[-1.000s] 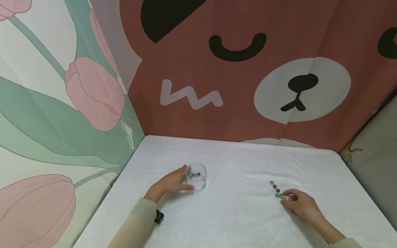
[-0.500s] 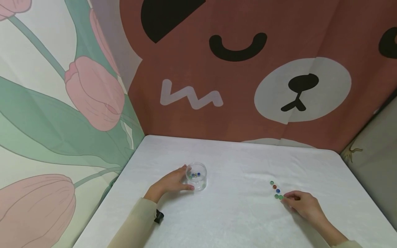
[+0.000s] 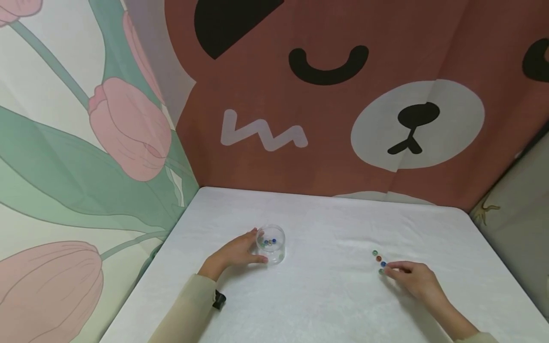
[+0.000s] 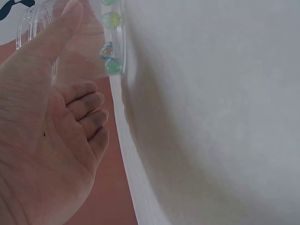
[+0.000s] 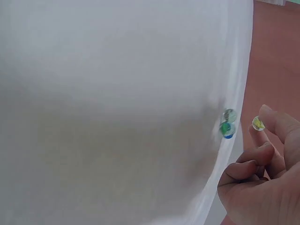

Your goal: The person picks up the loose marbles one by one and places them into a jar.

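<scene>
My left hand (image 3: 238, 250) holds the side of a clear plastic jar (image 3: 276, 256) between thumb and fingers on the white table. Several marbles (image 3: 270, 242) lie inside the jar; in the left wrist view, green and clear marbles (image 4: 111, 20) show low against its wall. On the right, my right hand (image 3: 418, 281) pinches a clear marble with a yellow swirl (image 5: 258, 123) between thumb and index finger, above the cloth. Beside its fingertips lie a blue marble (image 3: 383, 264) and a green marble (image 3: 381, 271). Just beyond are an orange marble (image 3: 379, 258) and another green marble (image 3: 375, 253).
A white cloth (image 3: 326, 290) with slight wrinkles covers the table. Behind it stands a brown bear-print backdrop (image 3: 266, 171), and a tulip-print curtain (image 3: 128, 205) borders the left side. A black strap piece (image 3: 219, 300) shows at my left wrist.
My right hand first draws slightly right, then comes back left and up with a marble in its pinch. One green marble has left the cloth. My left hand and the jar stay put.
</scene>
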Tool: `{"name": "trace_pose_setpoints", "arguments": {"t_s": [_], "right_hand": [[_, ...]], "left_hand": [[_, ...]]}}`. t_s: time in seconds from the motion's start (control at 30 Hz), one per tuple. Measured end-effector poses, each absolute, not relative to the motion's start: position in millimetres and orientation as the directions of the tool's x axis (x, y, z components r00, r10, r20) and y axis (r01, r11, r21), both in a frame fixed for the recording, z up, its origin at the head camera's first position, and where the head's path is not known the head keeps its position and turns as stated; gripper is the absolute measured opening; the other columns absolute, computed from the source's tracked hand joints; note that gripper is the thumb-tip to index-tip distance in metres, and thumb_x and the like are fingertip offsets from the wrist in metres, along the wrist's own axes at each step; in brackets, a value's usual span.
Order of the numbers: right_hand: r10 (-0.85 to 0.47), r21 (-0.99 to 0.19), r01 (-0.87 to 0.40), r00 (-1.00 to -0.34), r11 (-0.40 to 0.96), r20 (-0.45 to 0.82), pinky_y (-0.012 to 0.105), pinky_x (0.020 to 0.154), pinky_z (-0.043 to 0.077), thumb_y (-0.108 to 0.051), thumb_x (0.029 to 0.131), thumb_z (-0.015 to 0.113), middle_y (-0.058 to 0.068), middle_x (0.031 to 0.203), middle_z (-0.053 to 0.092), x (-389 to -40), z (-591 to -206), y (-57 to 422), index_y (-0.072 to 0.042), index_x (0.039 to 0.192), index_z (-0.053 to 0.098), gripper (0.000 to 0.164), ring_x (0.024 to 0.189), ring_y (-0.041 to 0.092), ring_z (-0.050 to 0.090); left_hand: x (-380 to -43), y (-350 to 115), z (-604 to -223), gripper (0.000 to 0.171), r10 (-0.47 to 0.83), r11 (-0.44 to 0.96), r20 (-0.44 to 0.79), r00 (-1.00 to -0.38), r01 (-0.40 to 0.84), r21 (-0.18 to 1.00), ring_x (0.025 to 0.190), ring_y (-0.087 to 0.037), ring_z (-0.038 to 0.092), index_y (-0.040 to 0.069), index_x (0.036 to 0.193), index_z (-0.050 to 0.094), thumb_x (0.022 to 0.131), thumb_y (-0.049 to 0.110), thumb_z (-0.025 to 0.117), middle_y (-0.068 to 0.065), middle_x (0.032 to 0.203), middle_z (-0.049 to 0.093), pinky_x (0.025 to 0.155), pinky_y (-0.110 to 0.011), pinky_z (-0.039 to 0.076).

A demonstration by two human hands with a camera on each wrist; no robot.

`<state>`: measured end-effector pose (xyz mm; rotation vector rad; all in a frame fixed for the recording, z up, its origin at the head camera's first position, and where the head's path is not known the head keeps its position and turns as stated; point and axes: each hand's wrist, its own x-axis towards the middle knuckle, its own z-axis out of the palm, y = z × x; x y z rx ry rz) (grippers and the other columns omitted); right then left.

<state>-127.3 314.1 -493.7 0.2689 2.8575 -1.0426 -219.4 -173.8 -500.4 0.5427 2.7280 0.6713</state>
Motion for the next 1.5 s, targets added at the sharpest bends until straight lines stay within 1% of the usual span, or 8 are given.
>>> {"name": "trace_pose_setpoints", "arguments": {"t_s": [0.23,0.5,0.87,1.0,1.17,1.23,1.33,1.5], "right_hand": [[0.122,-0.685,0.179,-0.984,0.706,-0.132,0.026,0.078,0.049,-0.049,0.089,0.075,0.015,0.121,0.072,-124.4,-488.9,300.6,-0.009,0.115,0.078,0.047,0.103,0.017,0.061],[0.088,-0.726,0.152,-0.988,0.671,-0.125,0.025,0.085,0.049,-0.049,0.09,0.075,0.011,0.129,0.07,-125.9,-484.8,286.9,-0.012,0.117,0.078,0.046,0.115,0.019,0.061],[0.081,-0.769,0.15,-0.989,0.622,-0.127,0.023,0.077,0.049,-0.047,0.089,0.076,0.012,0.127,0.068,-127.0,-482.4,270.6,-0.011,0.118,0.077,0.046,0.102,0.012,0.057],[0.079,-0.792,0.148,-0.989,0.592,-0.126,0.022,0.081,0.049,-0.045,0.089,0.077,0.012,0.13,0.068,-128.0,-482.7,263.7,-0.011,0.118,0.077,0.044,0.115,0.018,0.058],[0.05,-0.823,0.142,-0.989,0.55,-0.137,0.035,0.1,0.048,-0.044,0.09,0.076,0.016,0.136,0.064,-128.5,-481.3,256.1,-0.009,0.12,0.076,0.046,0.139,0.035,0.047],[0.047,-0.828,0.136,-0.99,0.544,-0.132,0.038,0.101,0.047,-0.044,0.09,0.076,0.015,0.133,0.066,-129.3,-480.8,252.9,-0.009,0.119,0.076,0.045,0.14,0.036,0.046],[0.051,-0.832,0.129,-0.991,0.54,-0.12,0.032,0.096,0.048,-0.042,0.09,0.077,0.01,0.126,0.07,-130.9,-481.1,248.1,-0.01,0.118,0.077,0.043,0.132,0.032,0.052],[0.056,-0.835,0.123,-0.992,0.537,-0.11,0.025,0.084,0.049,-0.041,0.09,0.077,0.005,0.119,0.073,-133.3,-481.3,240.4,-0.011,0.116,0.078,0.04,0.105,0.016,0.059]], "left_hand": [[-217.2,-173.5,-498.2,0.101,0.415,0.823,-0.18,-0.892,0.283,0.492,0.153,-0.035,0.024,0.013,0.16,0.031,0.083,0.062,0.074,-0.015,0.167,0.023,0.123,-0.054,0.025],[-217.3,-172.9,-498.3,0.1,0.415,0.822,-0.178,-0.892,0.285,0.493,0.153,-0.035,0.025,0.012,0.16,0.031,0.084,0.061,0.074,-0.016,0.167,0.023,0.122,-0.054,0.026],[-216.8,-172.2,-499.2,0.1,0.398,0.829,-0.186,-0.898,0.266,0.492,0.153,-0.035,0.025,0.014,0.16,0.032,0.083,0.062,0.075,-0.015,0.167,0.023,0.122,-0.055,0.026],[-217.5,-171.5,-499.9,0.1,0.398,0.832,-0.185,-0.899,0.269,0.486,0.153,-0.035,0.025,0.014,0.16,0.032,0.083,0.063,0.074,-0.015,0.167,0.023,0.122,-0.054,0.026],[-217.5,-171.4,-499.6,0.1,0.4,0.83,-0.182,-0.898,0.271,0.488,0.153,-0.035,0.025,0.014,0.16,0.032,0.083,0.062,0.074,-0.015,0.167,0.023,0.122,-0.054,0.026],[-217.4,-171.3,-499.3,0.1,0.401,0.828,-0.183,-0.898,0.269,0.492,0.153,-0.034,0.025,0.014,0.16,0.032,0.083,0.062,0.074,-0.015,0.167,0.023,0.122,-0.054,0.026],[-217.3,-171.5,-499.6,0.1,0.405,0.825,-0.185,-0.895,0.271,0.496,0.153,-0.035,0.025,0.013,0.16,0.032,0.083,0.062,0.074,-0.016,0.167,0.023,0.122,-0.054,0.026],[-217.2,-172.2,-500.5,0.1,0.401,0.827,-0.186,-0.897,0.268,0.494,0.153,-0.034,0.025,0.014,0.16,0.033,0.083,0.063,0.074,-0.015,0.167,0.023,0.122,-0.054,0.026]]}}
